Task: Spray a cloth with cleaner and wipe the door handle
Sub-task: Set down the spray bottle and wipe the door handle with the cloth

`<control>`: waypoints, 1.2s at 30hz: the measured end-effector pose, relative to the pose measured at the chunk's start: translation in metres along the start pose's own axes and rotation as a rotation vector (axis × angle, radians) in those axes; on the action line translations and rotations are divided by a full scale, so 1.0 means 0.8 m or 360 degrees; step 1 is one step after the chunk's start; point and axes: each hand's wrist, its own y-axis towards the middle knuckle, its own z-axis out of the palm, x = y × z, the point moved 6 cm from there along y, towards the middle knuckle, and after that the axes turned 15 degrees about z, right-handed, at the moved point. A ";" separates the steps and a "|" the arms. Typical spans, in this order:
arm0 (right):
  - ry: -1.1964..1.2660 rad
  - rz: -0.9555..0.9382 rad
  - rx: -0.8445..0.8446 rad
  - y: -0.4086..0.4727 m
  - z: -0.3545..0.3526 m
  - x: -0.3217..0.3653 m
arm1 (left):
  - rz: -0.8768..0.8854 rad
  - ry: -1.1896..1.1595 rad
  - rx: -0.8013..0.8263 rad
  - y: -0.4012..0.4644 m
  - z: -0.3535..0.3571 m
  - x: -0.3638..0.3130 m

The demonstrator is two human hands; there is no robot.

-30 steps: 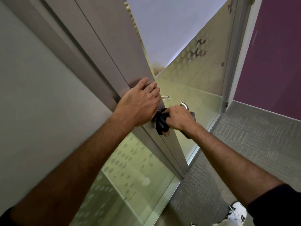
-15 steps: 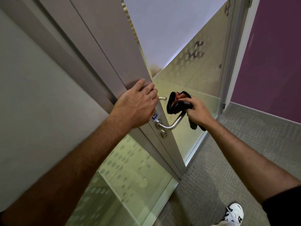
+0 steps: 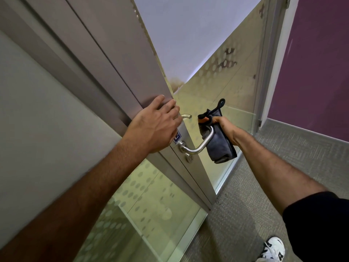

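Door (image 3: pixel 117 59) edge | left hand (image 3: pixel 156 127) flat, open | right hand (image 3: pixel 223 127) gripping cloth (image 3: pixel 219 146)

Grey patterned carpet floor (image 3: pixel 264 176) fills the lower right of the frame. A white and black sneaker (image 3: pixel 272 248) stands on it at the bottom right edge, beside the glass partition's metal base rail (image 3: pixel 190 241).
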 end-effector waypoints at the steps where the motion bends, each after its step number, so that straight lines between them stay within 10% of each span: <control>1: 0.0030 0.0020 0.0034 0.001 0.002 0.001 | 0.0002 0.0004 0.0009 0.001 0.000 0.000; 13: 0.1463 0.0020 0.0112 0.020 0.108 -0.136 | -0.0003 -0.0090 -0.0042 0.000 0.000 -0.001; 23: 0.1414 0.0116 0.0188 -0.032 0.117 -0.150 | -0.0032 -0.0122 -0.0034 -0.001 -0.002 0.000; 27: 0.1438 -0.0046 -0.0576 -0.064 0.064 -0.149 | -0.0003 -0.0080 0.0001 -0.001 -0.002 -0.002; 31: 0.0836 -0.0822 -0.0982 -0.091 0.049 -0.064 | -0.0007 -0.0110 0.0002 -0.001 -0.004 -0.001; 36: -0.1142 -0.1334 -0.1346 -0.047 0.062 -0.018 | -0.0015 -0.0107 -0.0005 -0.003 -0.004 -0.001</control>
